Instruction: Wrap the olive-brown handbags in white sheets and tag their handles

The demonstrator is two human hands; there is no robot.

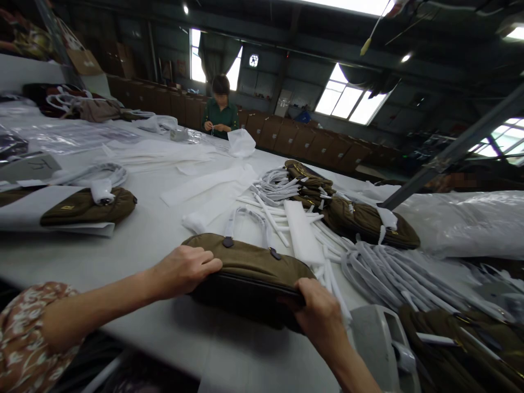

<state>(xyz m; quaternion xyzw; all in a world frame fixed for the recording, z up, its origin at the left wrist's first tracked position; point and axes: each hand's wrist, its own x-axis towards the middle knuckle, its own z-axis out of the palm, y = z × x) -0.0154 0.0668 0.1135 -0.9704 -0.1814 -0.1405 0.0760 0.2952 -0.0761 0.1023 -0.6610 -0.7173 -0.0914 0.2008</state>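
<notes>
At the left of the white tabletop, a paper-wrapped brown bag lay near the near edge, well apart from the left hand. That hand was closed, its fingers curled under and its thumb laid along the rim, with the left end of the olive-brown bag pinched between them. The held bag was near the middle of the near edge, its long axis running roughly along that edge from one hand to the other, its dark side turned toward the person; whether its underside touched the tabletop could not be told. Its wrapped handle rose from the far side, out of both grips, the left tab just beside the left hand and the right tab a little farther from the right hand. The right fingers were bent round the right end and shut on it, some tips hidden. Beyond that end, toward the far edge, lay a white foam strip and a heap of brown bags; toward the near right corner, a grey plastic holder stood just beside the right wrist.
</notes>
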